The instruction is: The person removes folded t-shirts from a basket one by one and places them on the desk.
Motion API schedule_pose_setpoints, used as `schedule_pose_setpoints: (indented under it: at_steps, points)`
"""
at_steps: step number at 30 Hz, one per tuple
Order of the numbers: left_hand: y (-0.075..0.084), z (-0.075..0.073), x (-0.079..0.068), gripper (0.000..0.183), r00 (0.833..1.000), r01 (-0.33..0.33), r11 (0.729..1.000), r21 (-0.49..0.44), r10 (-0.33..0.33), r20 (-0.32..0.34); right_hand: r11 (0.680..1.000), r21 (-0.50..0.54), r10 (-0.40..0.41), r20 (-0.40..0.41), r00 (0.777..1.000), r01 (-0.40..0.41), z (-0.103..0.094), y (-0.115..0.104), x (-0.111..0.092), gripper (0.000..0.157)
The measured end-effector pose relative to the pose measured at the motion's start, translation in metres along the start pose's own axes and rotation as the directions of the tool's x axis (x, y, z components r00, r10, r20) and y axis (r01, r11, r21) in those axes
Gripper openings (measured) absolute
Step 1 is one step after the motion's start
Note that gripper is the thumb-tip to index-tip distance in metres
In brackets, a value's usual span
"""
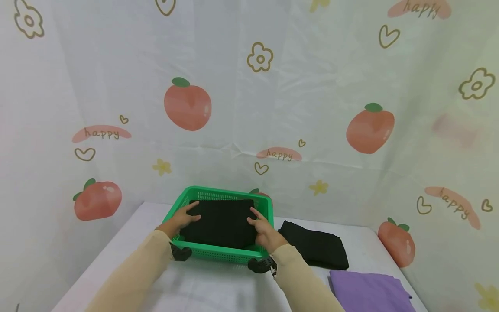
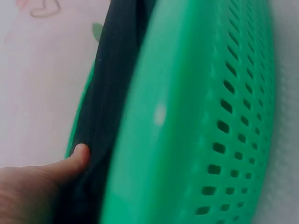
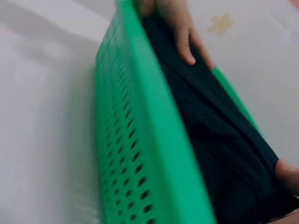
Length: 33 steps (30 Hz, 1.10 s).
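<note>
A folded black cloth (image 1: pixel 222 223) lies within a green plastic basket (image 1: pixel 218 252), filling most of its width. At the cloth's left end, my left hand (image 1: pixel 181 219) rests on it with thumb and forefinger stretched out. My right hand (image 1: pixel 266 232) touches the right end, its thumb and forefinger also extended over the fabric. Their other fingers are largely hidden. From the left wrist, the left thumb (image 2: pixel 77 158) shows against the dark cloth behind the basket's rim. The right wrist view has the left hand (image 3: pixel 180 25) at the top and part of the right thumb (image 3: pixel 286 173) at the edge.
Right of the basket lies another folded black cloth (image 1: pixel 317 245). A folded purple cloth (image 1: pixel 372 291) sits nearer on the right. The white table (image 1: pixel 218 290) backs onto a hanging sheet (image 1: pixel 304 86) printed with fruit, flowers and hearts.
</note>
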<state>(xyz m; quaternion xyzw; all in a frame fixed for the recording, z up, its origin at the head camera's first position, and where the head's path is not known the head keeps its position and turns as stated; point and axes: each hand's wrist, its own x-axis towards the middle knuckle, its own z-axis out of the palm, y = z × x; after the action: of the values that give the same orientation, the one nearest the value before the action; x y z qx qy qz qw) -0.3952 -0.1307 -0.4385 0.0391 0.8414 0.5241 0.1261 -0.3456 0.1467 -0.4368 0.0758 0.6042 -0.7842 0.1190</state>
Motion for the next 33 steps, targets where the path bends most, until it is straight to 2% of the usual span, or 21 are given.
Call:
schedule_pose_setpoints:
  at_steps: [4,9,14,21,29,33]
  points:
    - [0.009,-0.004,-0.005,0.067,1.000,-0.008,0.999,-0.040,0.009,0.017,1.000,-0.020,-0.017,0.019,1.000,0.018,-0.004,-0.014,-0.003,0.055]
    - [0.016,-0.003,-0.011,0.067,0.999,-0.031,0.999,-0.024,0.032,0.030,0.998,-0.048,-0.049,0.058,0.997,0.052,-0.019,-0.024,-0.012,0.056]
    - [0.024,0.006,-0.020,0.064,0.995,-0.093,0.996,-0.016,0.093,0.021,0.995,-0.046,-0.085,0.081,0.993,0.089,-0.037,-0.024,-0.026,0.059]
    - [0.038,0.023,-0.034,0.058,0.983,-0.183,0.982,-0.039,0.183,-0.021,0.987,-0.054,-0.149,0.049,0.988,0.151,-0.055,-0.024,-0.046,0.061]
    - [0.048,0.035,-0.046,0.059,0.966,-0.257,0.964,-0.065,0.255,-0.047,0.980,-0.026,-0.194,0.136,0.972,0.199,-0.069,-0.030,-0.071,0.065]
    - [0.052,0.042,-0.053,0.059,0.962,-0.273,0.956,-0.107,0.270,-0.039,0.973,-0.033,-0.221,0.133,0.966,0.228,-0.076,-0.031,-0.082,0.065]
